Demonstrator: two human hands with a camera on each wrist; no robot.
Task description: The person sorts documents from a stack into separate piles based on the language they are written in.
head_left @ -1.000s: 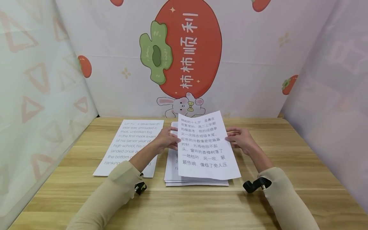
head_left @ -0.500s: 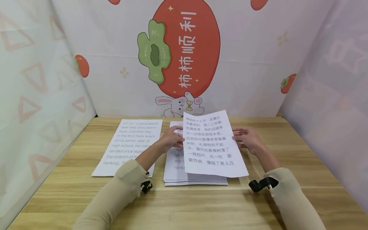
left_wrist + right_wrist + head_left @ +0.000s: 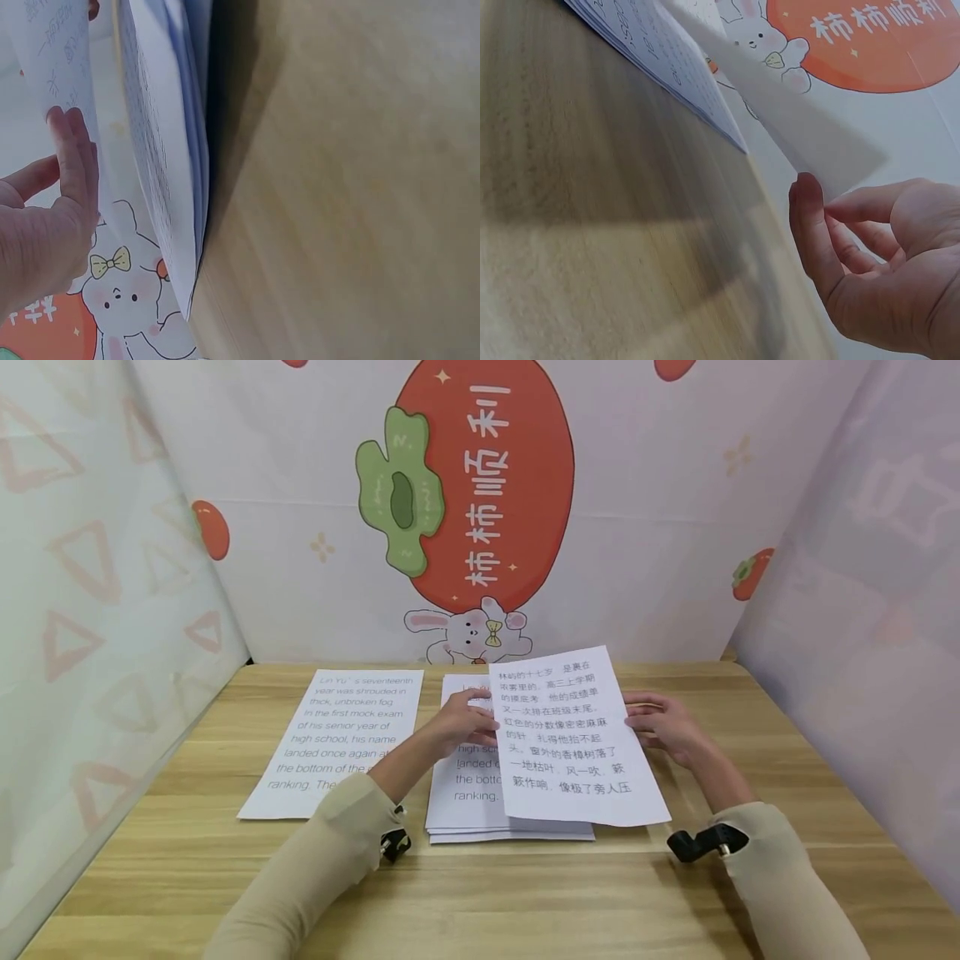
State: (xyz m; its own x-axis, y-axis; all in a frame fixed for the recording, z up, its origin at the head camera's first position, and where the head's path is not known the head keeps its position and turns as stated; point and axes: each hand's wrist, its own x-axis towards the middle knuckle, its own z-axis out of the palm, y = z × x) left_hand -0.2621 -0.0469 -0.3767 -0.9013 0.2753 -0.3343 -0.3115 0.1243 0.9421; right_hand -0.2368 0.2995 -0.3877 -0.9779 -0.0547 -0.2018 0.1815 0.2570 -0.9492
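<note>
A sheet of paper with Chinese text [image 3: 562, 743] is held up by its two side edges, slightly bowed, above a paper stack. My left hand [image 3: 463, 724] pinches its left edge between thumb and fingers. On the opposite edge, the thumb and fingers of my right hand [image 3: 667, 727] pinch the paper; the right wrist view shows this grip on the sheet [image 3: 802, 135] closely. Underneath, the stack of sheets [image 3: 461, 814] lies on the table with English text on its top page, its right part hidden by the held sheet. The left wrist view shows the stack's edge [image 3: 196, 172] side-on.
A single English-text sheet [image 3: 330, 735] lies on the wooden table [image 3: 480, 902] left of the stack, partly covered by my left forearm. Behind the table hangs a white backdrop [image 3: 645, 585] with a persimmon and rabbit print. Cloth walls stand on both sides.
Both hands have carried the Chinese-text sheet to the right, uncovering more of the English text on the stack. The stack and the left sheet lie where they were.
</note>
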